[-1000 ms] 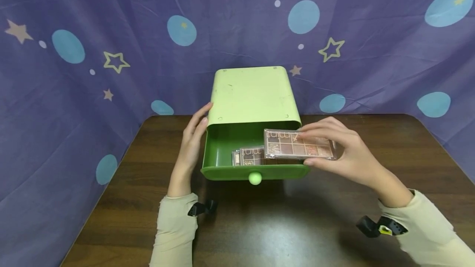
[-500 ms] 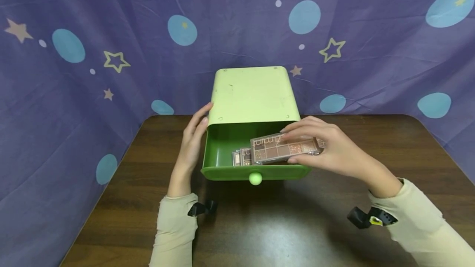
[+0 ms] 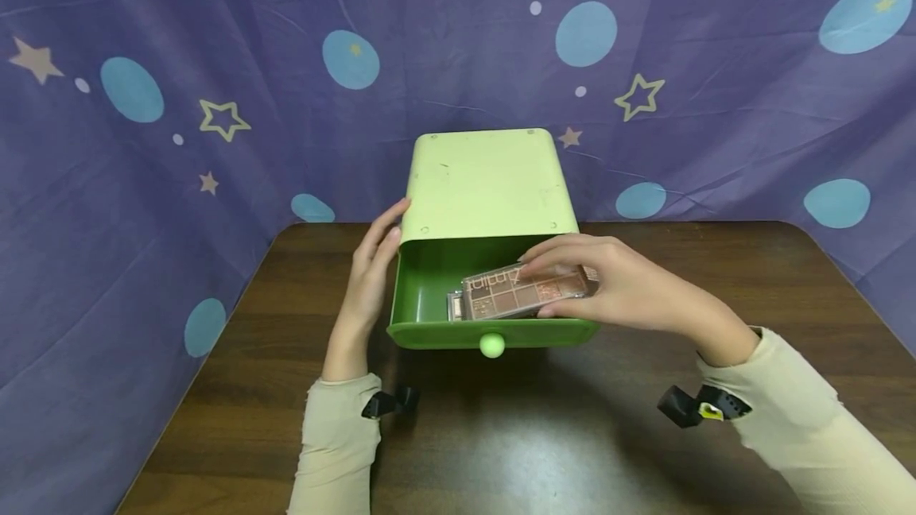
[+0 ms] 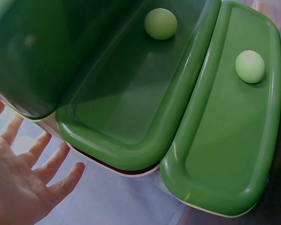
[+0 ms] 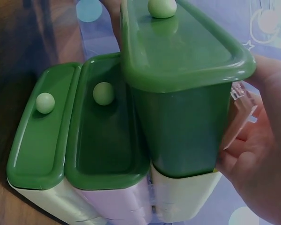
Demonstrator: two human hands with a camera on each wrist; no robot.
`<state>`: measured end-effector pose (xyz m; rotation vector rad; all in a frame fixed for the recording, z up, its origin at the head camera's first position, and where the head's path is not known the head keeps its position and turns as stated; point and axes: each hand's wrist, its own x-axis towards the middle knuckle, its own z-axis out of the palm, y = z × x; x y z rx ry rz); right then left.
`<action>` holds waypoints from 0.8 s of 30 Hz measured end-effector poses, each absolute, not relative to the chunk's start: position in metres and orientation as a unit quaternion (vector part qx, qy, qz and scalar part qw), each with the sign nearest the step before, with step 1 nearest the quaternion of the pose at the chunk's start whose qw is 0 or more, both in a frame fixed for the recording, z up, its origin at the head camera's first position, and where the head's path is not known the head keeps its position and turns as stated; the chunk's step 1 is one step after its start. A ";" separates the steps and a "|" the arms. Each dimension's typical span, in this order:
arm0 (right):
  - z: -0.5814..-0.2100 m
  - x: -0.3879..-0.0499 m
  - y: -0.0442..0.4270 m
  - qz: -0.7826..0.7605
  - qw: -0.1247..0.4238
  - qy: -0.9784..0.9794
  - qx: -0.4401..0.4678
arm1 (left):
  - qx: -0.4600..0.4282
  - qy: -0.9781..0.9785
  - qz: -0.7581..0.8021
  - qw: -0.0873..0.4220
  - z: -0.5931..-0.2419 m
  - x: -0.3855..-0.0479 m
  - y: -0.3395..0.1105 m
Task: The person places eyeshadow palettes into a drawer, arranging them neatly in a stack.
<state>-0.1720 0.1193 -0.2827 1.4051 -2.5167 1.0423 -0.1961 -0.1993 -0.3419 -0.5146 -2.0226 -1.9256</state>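
An eyeshadow palette [image 3: 501, 292] with a clear lid tilts inside the pulled-out green top drawer [image 3: 429, 334]. My right hand [image 3: 615, 284] pinches its right end between thumb and fingers. Beneath and left of it, the edge of another clear case [image 3: 455, 306] shows; the rest is covered. In the right wrist view, the palette [image 5: 239, 115] appears at the drawer's far side, mostly hidden. My left hand [image 3: 368, 280] rests with extended fingers against the left side of the light green drawer cabinet [image 3: 494, 181]. The left wrist view shows that hand [image 4: 28, 187] with fingers spread.
Below the pulled-out drawer are two shut green drawers, a middle one [image 4: 126, 108] and a bottom one [image 4: 220, 122], with round knobs. The cabinet stands on a dark wooden table [image 3: 286, 435]. A purple patterned curtain [image 3: 458, 46] hangs behind.
My right hand has moved left and down with the palette, from above the drawer's right side into the drawer, covering more of the cases there. My left hand stays in place.
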 end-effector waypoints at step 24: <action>-0.288 -0.174 0.123 0.382 0.052 -0.804 0.453 | -0.181 -0.702 -0.671 0.151 -0.342 -0.196 -0.199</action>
